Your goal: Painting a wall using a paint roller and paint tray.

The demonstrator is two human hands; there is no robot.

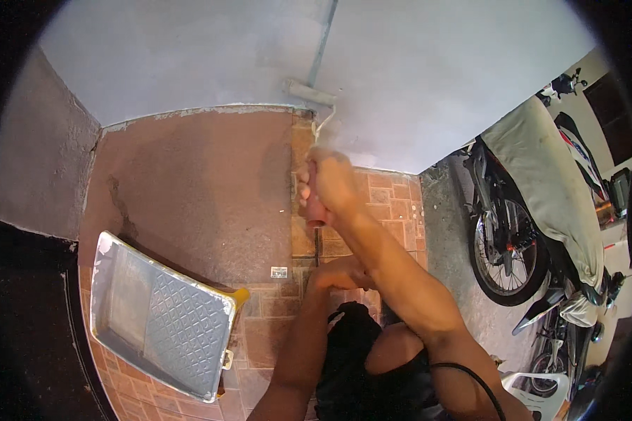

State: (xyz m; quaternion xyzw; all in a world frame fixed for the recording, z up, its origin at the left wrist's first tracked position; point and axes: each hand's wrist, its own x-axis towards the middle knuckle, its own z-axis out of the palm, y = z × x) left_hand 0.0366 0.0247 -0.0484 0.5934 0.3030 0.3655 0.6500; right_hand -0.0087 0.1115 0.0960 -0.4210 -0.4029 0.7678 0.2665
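Note:
My right hand [333, 179] is closed round the reddish handle of a paint roller [309, 92]. The roller's pale cover lies against the wall [414, 77], just above the floor, where a darker vertical line runs down the wall. A thin bent metal frame joins cover and handle. Lower down, my left hand [347, 272] sits beside and partly behind my right forearm, which hides its fingers. To the left stands a grey paint tray [189, 337] with a diamond-ribbed slope and white paint smears on its rim.
A brown slab [189, 189] lies between tray and wall, with brick-patterned tiles [386, 193] alongside. A small printed card [279, 272] lies near my left forearm. On the right stand a partly covered motorcycle [509, 245] and a white plastic chair [541, 393].

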